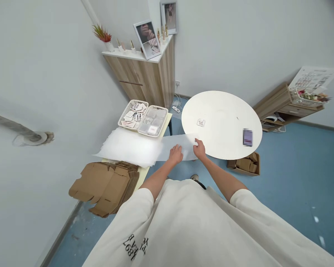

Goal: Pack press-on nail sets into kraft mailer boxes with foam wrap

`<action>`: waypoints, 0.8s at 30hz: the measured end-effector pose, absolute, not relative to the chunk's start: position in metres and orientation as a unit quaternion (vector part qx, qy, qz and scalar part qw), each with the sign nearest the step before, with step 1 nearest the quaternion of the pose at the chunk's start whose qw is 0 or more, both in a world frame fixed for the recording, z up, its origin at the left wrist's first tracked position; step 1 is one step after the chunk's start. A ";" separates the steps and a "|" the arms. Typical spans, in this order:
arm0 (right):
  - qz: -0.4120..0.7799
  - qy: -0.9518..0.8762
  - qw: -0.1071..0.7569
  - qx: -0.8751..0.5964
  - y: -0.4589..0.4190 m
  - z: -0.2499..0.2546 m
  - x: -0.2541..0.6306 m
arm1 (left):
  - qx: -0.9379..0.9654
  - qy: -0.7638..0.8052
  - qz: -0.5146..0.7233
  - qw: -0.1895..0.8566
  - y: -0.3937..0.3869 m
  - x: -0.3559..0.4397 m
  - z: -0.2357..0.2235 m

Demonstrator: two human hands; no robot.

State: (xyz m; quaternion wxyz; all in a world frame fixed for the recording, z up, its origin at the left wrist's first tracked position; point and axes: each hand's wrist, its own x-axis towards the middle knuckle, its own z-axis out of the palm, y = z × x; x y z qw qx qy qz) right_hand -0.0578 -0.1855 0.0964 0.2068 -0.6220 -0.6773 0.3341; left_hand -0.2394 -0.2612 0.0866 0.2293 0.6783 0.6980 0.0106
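Note:
Both my hands hold one thin white sheet [180, 145] that spans the gap between a side table and a round white table [225, 107]. My left hand [175, 154] grips the sheet's near edge with curled fingers. My right hand [199, 149] pinches its right end at the round table's rim. A stack of the same white sheets [128, 148] lies on the side table to the left. On the round table sit a small clear packet [201, 122] and a phone [247, 137].
Two plastic baskets [143, 118] with small packets stand behind the sheet stack. Flat brown cardboard boxes [105, 185] are piled at the left. A small box of cardboard pieces [245, 164] sits on the blue floor. A wooden cabinet [147, 74] stands in the corner, a low shelf [284, 105] at right.

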 end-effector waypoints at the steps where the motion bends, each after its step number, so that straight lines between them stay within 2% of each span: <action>1: 0.340 -0.666 0.217 -0.628 -0.181 0.096 -0.045 | 0.681 0.697 0.011 0.225 -0.256 -0.228 0.087; 12: 0.365 -0.556 0.221 -0.713 -0.138 0.083 0.083 | 0.700 0.674 -0.013 0.237 -0.216 -0.120 0.089; 24: 0.369 -0.510 0.179 -0.756 -0.113 0.037 0.141 | 0.683 0.652 -0.095 0.317 -0.164 -0.095 0.053</action>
